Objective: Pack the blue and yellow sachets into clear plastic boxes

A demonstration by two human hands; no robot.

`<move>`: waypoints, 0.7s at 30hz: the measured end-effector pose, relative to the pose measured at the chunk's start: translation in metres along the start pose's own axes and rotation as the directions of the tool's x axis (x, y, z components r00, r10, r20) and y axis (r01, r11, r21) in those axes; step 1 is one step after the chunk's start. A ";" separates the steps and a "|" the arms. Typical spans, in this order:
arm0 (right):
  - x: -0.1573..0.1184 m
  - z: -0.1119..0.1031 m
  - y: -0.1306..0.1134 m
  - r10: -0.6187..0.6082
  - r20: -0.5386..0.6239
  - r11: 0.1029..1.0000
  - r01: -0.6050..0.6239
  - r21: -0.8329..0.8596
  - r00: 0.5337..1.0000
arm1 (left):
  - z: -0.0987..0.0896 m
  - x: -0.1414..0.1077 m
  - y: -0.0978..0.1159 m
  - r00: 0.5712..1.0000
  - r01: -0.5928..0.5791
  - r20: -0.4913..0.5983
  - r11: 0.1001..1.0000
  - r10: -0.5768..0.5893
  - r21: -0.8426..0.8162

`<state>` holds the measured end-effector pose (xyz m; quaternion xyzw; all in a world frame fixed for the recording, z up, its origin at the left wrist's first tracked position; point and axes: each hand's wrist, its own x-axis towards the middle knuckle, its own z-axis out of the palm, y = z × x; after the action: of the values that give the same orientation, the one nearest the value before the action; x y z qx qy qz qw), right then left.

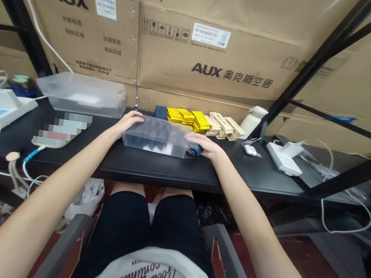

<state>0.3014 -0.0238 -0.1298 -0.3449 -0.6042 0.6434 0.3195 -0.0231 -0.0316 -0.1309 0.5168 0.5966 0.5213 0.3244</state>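
clear box (155,141) between both hands; left fingers (135,115) grasp its left end, right fingers (196,141) its right; arms reach forward.

My only view comes from the wearer's head, facing forward and steeply down over the lap. It takes in both forearms, the desk (153,166) at arm's reach and the cardboard boxes (170,53) behind; no second view shares the scene.
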 end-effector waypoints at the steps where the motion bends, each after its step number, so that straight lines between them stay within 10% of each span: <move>1: 0.000 0.000 0.000 -0.004 0.008 1.000 0.004 -0.013 1.000 | 0.000 0.000 0.000 1.000 -0.006 0.006 1.000 0.006 0.002; 10: -0.002 0.002 -0.003 0.096 0.101 0.994 -0.090 -0.063 0.990 | 0.001 -0.001 -0.001 0.999 -0.031 0.036 0.999 0.031 0.006; 21: -0.007 0.008 -0.003 -0.098 0.112 0.991 0.108 -0.084 0.989 | -0.001 -0.006 0.001 0.975 0.028 0.222 0.997 -0.013 -0.067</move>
<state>0.2984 -0.0338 -0.1258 -0.2921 -0.6659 0.6157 0.3036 -0.0218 -0.0379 -0.1306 0.5537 0.5436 0.4776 0.4120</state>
